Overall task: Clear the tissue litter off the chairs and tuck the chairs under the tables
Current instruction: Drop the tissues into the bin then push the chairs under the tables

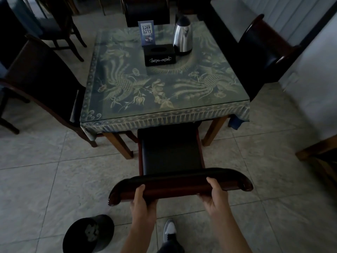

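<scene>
At the table (235,105) edge, the chair (171,152) seat sits partly under. Left hand (143,201) and right hand (216,194) clamp its top rail.

near chair (171,152): seat front hidden under worktop cloth (164,121) | hands: left (144,199) and right (215,192) fingers hidden behind top rail | bin (89,232): pale contents too dim to identify | card (146,31): small print unreadable | left chair (36,73): cut by edge | far chair (145,10): top cropped
</scene>
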`<state>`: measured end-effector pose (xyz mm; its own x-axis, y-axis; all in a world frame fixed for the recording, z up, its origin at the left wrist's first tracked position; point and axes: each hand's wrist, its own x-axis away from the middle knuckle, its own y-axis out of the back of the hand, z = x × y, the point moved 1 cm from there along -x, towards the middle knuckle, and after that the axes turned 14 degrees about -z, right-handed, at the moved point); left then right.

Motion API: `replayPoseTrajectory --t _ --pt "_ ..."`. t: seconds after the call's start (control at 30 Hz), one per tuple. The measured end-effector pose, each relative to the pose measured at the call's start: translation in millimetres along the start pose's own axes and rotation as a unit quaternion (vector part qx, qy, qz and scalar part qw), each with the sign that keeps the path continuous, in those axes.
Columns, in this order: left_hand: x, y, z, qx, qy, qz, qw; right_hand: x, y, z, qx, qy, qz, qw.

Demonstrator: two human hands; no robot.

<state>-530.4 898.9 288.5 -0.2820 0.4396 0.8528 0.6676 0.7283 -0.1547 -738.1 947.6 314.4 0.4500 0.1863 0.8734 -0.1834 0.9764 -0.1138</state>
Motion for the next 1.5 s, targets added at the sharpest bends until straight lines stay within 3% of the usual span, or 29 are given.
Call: replayPoseTrajectory --t 0.77,1.1,1.4,1.5 --pt "-18.7 -46.1 -19.6 0.0 -0.016 0.036 0.999 -15.0 -51.0 21.1 0.037 0.015 0.002 0.999" --pt "-12.1 -47.5 -25.2 -0.008 -0.014 0.028 0.999 -14.1 -39.6 21.3 0.092 0.033 0.058 0.994" --pt "0.7 -41.3 -34.8 -0.091 -0.056 0.01 0.994 -3.3 -28.7 29.2 0.202 0.085 0.074 0.973" --pt "8.9 -33.1 -30.1 -0.166 -0.08 0.011 0.983 4.3 -15.8 32.4 0.342 0.143 0.098 0.924"
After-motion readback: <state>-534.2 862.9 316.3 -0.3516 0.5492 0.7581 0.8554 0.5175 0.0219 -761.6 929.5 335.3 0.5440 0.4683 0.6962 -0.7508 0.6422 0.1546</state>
